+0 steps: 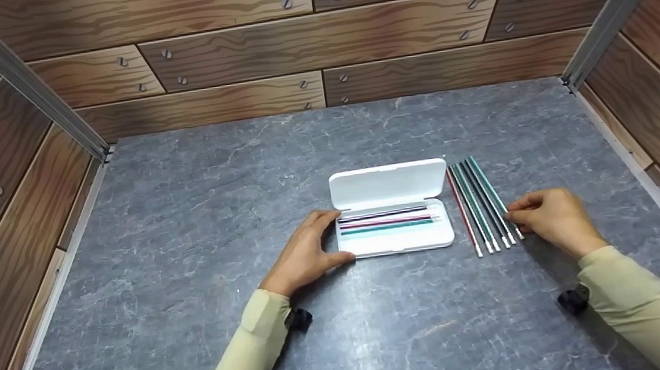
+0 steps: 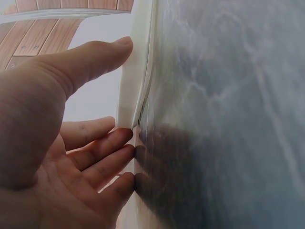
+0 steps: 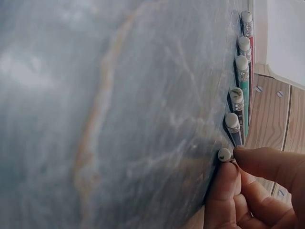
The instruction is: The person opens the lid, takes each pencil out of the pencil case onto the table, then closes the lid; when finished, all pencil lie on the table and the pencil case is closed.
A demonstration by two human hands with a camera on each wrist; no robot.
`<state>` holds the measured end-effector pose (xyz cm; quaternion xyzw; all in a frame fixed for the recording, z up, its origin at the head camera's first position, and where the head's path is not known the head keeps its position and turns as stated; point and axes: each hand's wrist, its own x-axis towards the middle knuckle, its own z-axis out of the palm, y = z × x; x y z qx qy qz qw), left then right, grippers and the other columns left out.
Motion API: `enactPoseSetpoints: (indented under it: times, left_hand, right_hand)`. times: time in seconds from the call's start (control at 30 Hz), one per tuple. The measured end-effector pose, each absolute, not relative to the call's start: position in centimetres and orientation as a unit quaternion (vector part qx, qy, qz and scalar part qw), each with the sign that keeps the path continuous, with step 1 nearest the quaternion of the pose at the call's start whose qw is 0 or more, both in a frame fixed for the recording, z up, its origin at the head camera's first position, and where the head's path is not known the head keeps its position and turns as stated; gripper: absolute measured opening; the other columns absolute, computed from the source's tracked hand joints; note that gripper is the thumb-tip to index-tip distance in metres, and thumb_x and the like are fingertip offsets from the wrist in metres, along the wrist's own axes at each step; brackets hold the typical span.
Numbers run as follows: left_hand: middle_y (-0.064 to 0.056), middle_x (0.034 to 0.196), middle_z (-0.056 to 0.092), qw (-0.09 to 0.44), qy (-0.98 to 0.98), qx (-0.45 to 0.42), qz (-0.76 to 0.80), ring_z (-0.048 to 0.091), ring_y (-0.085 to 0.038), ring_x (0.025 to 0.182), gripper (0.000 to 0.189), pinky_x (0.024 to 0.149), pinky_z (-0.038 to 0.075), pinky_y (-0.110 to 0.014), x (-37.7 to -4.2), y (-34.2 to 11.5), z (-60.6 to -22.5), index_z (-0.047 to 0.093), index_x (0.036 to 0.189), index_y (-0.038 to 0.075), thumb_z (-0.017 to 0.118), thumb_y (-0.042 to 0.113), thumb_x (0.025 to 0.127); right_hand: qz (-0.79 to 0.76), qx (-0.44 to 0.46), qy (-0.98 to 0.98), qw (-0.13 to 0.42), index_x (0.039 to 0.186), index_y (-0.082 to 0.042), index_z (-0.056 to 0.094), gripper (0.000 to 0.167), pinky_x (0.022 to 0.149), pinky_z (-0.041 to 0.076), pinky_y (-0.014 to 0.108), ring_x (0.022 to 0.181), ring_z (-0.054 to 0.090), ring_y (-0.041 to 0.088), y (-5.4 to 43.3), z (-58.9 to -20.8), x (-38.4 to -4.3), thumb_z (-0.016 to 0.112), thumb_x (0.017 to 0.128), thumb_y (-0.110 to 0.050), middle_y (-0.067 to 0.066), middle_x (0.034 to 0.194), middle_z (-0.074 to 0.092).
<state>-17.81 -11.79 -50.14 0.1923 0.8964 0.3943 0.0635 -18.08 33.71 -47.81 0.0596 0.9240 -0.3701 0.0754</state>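
Note:
An opened white pencil case (image 1: pixel 398 243) lies on the table, its lid (image 1: pixel 388 184) raised at the back. Inside, a few pencils (image 1: pixel 388 226), dark, pink and teal, lie lengthwise. My left hand (image 1: pixel 303 256) holds the case's left end, thumb at the front edge and fingers at the back corner; the left wrist view shows the thumb on the case wall (image 2: pixel 133 71). Right of the case several pencils lie in a slanted row, eraser ends towards me. With thumb and fingers my right hand (image 1: pixel 559 221) pinches the rightmost, a green pencil (image 1: pixel 483 181), near its white eraser (image 3: pixel 224 154).
A red pencil (image 1: pixel 462 210) is the row's leftmost, close beside the case. The grey marbled table (image 1: pixel 193 218) is bounded by wood-patterned walls (image 1: pixel 228 53) at the back and both sides. Metal posts (image 1: pixel 38 89) stand in the back corners.

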Motion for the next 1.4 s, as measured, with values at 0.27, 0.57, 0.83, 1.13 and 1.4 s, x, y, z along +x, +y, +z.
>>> enactPoseSetpoints:
  times: [0.27,0.57,0.83,1.13,1.4]
  left_hand:
    - [-0.014,0.158,0.061,0.066,0.896,0.193,0.395,0.058,-0.034,0.151,0.087,0.134,0.044,-0.051,-17.9,-11.8,-50.1,0.056,0.163,0.005,0.096,0.031,0.090]
    - [-0.014,0.158,0.061,0.067,0.898,0.189,0.392,0.058,-0.034,0.151,0.087,0.134,0.044,-0.051,-17.8,-11.9,-50.1,0.056,0.162,0.005,0.096,0.031,0.090]
    - [-0.013,0.159,0.060,0.071,0.896,0.186,0.396,0.057,-0.035,0.151,0.088,0.134,0.043,-0.052,-17.8,-11.8,-50.1,0.055,0.163,0.006,0.096,0.033,0.090]
    - [-0.013,0.160,0.060,0.076,0.897,0.186,0.393,0.057,-0.034,0.152,0.088,0.135,0.043,-0.051,-17.8,-11.6,-50.1,0.054,0.164,0.006,0.095,0.032,0.091]
    - [-0.013,0.161,0.059,0.076,0.898,0.183,0.394,0.056,-0.035,0.153,0.089,0.136,0.042,-0.051,-17.8,-11.9,-50.0,0.054,0.165,0.006,0.095,0.032,0.090]
  right_hand:
    - [-0.372,0.069,0.923,0.074,0.121,0.011,0.079,0.036,0.063,0.062,0.020,0.073,0.073,0.002,33.6,-47.4,-18.3,0.080,0.102,-0.020,0.010,0.098,0.085]
    - [-0.358,-0.022,0.929,-0.096,0.120,-0.003,0.085,0.027,0.079,0.045,0.001,0.086,0.057,-0.020,30.0,-45.9,-19.5,0.085,0.100,-0.021,0.022,0.117,0.084]
    - [-0.360,-0.219,0.901,-0.105,0.117,-0.004,0.085,0.025,0.093,0.061,0.014,0.099,0.078,0.011,24.3,-46.4,-20.4,0.086,0.093,0.002,0.011,0.113,0.085]
    - [-0.213,-0.354,0.908,-0.070,0.111,-0.003,0.085,0.018,0.092,0.068,0.049,0.103,0.080,0.030,21.5,-47.4,-21.3,0.086,0.094,0.002,0.010,0.107,0.084]
    - [-0.156,-0.402,0.896,-0.109,0.106,-0.004,0.084,0.012,0.086,0.068,0.043,0.096,0.078,0.026,20.8,-47.8,-21.2,0.083,0.095,0.002,0.009,0.101,0.080]
